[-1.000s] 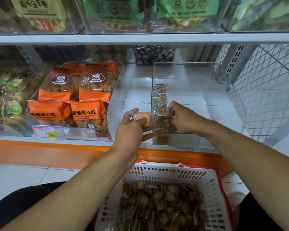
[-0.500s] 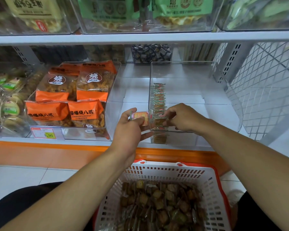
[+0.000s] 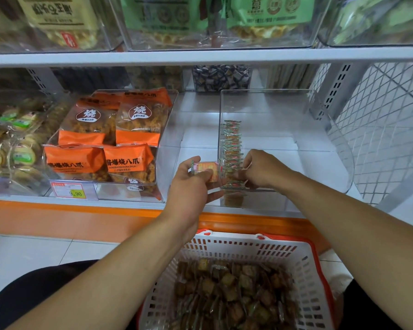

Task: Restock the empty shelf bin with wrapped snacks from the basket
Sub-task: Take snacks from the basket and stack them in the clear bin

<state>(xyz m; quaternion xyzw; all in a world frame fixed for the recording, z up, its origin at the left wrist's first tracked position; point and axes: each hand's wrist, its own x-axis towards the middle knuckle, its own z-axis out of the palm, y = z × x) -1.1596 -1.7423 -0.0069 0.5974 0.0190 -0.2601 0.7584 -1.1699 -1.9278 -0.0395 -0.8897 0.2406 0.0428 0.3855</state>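
**Slowly, the row grows**

Little has moved in the last second. Our left hand point(image 3: 191, 184) keeps its grip pinched on one snack point(image 3: 205, 171) outside the bin point(image 3: 284, 144), near the shelf's front edge; our right hand point(image 3: 264, 170) steadies the row point(image 3: 231, 148) inside. The basket point(image 3: 248, 248) remains full.

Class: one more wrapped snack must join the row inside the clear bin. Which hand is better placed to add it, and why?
The left hand: it holds a wrapped snack just outside the clear bin. The right hand is inside, at the front of the snack row.
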